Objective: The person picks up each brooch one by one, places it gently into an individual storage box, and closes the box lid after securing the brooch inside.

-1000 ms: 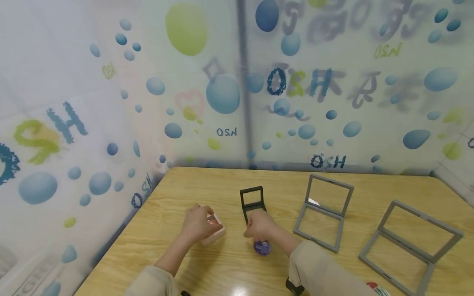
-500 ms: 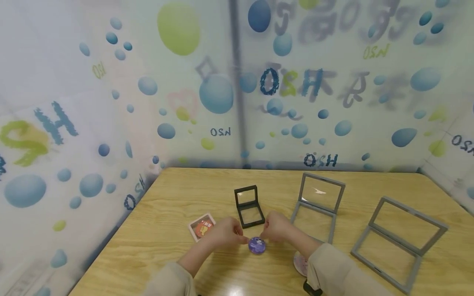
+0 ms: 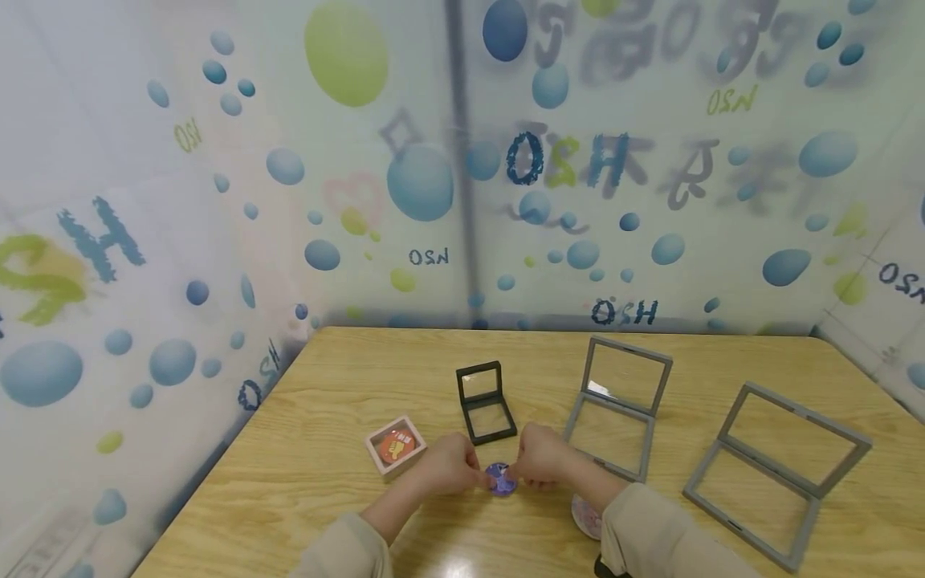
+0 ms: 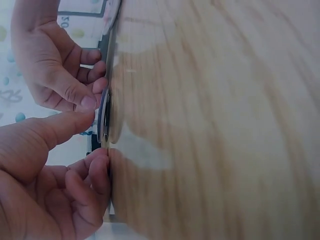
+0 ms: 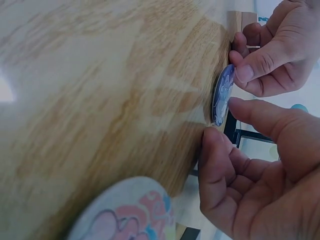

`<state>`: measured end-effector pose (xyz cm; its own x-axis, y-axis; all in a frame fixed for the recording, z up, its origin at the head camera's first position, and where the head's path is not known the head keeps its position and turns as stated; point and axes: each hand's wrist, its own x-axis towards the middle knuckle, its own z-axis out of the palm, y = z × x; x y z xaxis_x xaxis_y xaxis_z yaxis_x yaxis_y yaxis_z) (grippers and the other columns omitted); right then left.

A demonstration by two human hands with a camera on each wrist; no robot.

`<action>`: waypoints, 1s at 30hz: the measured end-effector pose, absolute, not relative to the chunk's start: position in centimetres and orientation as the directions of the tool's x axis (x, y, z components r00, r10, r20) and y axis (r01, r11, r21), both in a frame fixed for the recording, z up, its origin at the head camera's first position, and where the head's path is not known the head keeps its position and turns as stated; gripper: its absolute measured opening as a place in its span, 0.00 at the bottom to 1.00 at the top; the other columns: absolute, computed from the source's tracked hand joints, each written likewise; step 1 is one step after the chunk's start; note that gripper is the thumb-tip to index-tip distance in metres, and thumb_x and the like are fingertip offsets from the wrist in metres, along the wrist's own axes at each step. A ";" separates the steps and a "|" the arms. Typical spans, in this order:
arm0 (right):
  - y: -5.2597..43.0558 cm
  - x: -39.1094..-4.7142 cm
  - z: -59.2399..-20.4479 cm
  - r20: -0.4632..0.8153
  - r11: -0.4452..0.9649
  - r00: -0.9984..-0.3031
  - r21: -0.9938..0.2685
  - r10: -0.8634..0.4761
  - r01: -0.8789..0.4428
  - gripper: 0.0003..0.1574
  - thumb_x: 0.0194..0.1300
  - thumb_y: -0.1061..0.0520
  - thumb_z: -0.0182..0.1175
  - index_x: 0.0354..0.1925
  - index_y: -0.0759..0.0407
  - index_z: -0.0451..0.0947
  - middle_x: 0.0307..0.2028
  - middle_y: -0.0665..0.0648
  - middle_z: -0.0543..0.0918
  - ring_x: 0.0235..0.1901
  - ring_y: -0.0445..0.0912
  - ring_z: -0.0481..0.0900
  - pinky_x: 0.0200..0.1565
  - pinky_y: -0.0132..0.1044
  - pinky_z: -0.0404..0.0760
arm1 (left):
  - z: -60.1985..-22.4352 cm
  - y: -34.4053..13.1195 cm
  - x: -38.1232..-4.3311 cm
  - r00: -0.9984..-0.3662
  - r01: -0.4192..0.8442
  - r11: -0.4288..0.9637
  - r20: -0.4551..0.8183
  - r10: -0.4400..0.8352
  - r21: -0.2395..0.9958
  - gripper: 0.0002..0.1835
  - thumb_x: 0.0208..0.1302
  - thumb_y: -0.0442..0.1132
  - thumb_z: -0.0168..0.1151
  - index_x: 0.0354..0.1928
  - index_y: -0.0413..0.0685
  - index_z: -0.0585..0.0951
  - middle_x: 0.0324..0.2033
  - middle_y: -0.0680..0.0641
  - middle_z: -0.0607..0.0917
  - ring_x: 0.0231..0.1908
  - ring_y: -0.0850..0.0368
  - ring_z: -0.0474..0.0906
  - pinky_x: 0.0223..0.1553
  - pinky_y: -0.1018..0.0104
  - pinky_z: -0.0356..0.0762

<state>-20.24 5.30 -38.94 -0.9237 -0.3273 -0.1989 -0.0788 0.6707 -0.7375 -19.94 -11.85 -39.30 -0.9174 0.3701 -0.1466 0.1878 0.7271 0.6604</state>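
Note:
A small round purple badge (image 3: 500, 479) lies on the wooden table, between my two hands. From its left side, my left hand (image 3: 450, 466) pinches the rim, thumb over the printed face and index finger at the edge. My right hand (image 3: 543, 456) does the same on the right side. In the right wrist view the badge (image 5: 223, 95) shows its purple picture, and both thumbs reach onto it. The left wrist view has the badge (image 4: 104, 117) nearly edge-on, close against the tabletop.
A pink box frame (image 3: 396, 446) with a red-orange badge stands left. Behind the hands is a raised-lid black frame (image 3: 488, 405). Two grey frames, a medium one (image 3: 614, 411) and a large one (image 3: 776, 474), stand open to the right. A pale pink badge (image 3: 587, 516) lies near the right sleeve.
My left hand has left the pink box and moved right to the purple badge. My right hand has shifted to the badge's right side, and both hands have closed in on its rim.

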 end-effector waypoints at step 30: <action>4.8 -20.2 -39.1 -0.222 0.595 -0.949 -0.802 -0.224 0.046 0.08 0.50 0.71 0.59 0.17 0.71 0.75 0.11 0.58 0.78 0.12 0.46 0.78 0.18 0.35 0.78 | -40.0 -11.0 -19.4 -0.939 0.229 0.686 -0.030 0.343 0.691 0.08 0.45 0.31 0.66 0.18 0.40 0.75 0.16 0.51 0.73 0.16 0.62 0.67 0.15 0.73 0.65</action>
